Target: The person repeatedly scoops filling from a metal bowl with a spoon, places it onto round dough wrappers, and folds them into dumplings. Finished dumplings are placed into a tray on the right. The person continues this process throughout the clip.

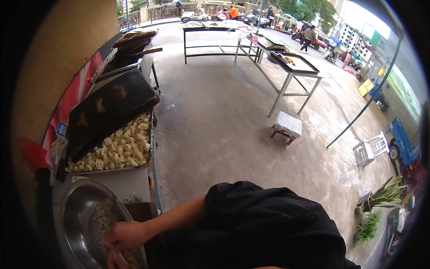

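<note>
My right hand (129, 234) reaches from a black short sleeve over a large stainless steel bowl (79, 198). Its fingers are bent downward and meet my left hand (115, 261), which is cut off by the bottom edge of the picture. A thin whitish piece (123, 258), perhaps a dough wrapper, shows at my left fingers. What my right fingertips pinch, if anything, is hidden. Pale, dark-flecked food residue (102, 220) coats the bowl's inner wall. Beyond the bowl, folded dumplings (126, 144) fill a tray, partly covered by a dark, stained baking tray (111, 107) lying aslant.
More dark trays (131, 47) are stacked farther along the wall. Metal-framed tables (282, 90) stand across the concrete floor, one bearing a tray (305, 65) with food. A covered stool (288, 124), a grey chair (368, 151), a slanting pole (366, 104) and potted plants (383, 195) are around.
</note>
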Available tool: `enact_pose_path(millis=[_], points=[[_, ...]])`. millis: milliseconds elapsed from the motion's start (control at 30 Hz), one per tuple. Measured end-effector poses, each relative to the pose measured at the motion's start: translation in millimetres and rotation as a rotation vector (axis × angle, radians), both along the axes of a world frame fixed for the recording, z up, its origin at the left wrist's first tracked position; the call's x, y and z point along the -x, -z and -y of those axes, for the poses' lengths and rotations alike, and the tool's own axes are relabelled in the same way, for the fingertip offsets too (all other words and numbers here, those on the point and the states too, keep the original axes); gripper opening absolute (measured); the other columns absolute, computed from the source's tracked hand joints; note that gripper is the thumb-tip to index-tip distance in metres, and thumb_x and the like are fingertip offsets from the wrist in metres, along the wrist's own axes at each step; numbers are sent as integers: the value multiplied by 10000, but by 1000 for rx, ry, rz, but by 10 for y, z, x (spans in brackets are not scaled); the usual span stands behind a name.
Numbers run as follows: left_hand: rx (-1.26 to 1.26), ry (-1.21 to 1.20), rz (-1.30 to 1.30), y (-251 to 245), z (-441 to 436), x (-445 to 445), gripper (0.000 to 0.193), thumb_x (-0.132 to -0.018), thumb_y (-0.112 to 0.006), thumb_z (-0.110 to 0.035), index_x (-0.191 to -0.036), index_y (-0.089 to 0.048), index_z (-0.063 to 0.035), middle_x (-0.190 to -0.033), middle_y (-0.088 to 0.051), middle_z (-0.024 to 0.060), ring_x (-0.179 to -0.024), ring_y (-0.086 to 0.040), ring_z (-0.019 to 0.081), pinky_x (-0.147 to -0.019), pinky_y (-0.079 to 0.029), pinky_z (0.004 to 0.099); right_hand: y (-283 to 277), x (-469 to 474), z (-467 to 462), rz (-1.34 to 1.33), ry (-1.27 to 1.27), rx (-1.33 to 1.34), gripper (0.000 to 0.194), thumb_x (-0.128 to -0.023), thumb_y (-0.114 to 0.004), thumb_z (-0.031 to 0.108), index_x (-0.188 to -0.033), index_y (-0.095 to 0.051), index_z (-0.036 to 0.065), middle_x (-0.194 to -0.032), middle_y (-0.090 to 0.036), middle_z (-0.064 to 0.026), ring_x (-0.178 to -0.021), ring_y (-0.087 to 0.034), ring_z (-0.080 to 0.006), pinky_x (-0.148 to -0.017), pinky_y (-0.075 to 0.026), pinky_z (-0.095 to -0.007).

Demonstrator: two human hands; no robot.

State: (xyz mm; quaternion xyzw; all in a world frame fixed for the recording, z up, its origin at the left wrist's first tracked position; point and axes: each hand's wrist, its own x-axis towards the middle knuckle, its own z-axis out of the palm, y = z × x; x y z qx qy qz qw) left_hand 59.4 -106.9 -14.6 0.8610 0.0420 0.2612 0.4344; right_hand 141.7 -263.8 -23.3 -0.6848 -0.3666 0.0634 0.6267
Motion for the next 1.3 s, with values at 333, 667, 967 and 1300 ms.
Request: enact_pose_path(millis=[333,667,967,1300], points=[[16,-61,-14,-158,99,-12,254,-934,-633,-240,-996,-729,-13,-964,-709,170,-853,-660,296,-754,-516,400,-65,26,2,92,78,-66,91,-781,-649,101,-798,-590,34,-786,-605,-112,-790,-632,-317,-694,-489,-394],[61,65,-125,-21,3,-111,338,-996,-497,-209,-1179,-625,44,-1151,-649,142,-1038,-603,209,-907,-466,315,-19,-5,17,209,91,-37,180,-826,-638,188,-865,-572,25,-874,-592,-131,-831,-618,-355,-708,-489,-436],[56,90,-168,-171,93,-65,386,-996,-479,-211,-1271,-550,50,-1228,-603,156,-1096,-582,233,-939,-460,333,-24,-22,21,277,109,109,183,-833,-641,200,-907,-579,44,-883,-612,-131,-831,-637,-338,-705,-497,-437],[301,317,-127,-185,77,-13,490,-924,-546,-106,-1371,-424,55,-1289,-534,188,-1165,-538,242,-963,-451,332,-17,-18,24,410,151,10,202,-820,-642,234,-874,-585,47,-848,-576,-101,-782,-620,-323,-638,-499,-421]])
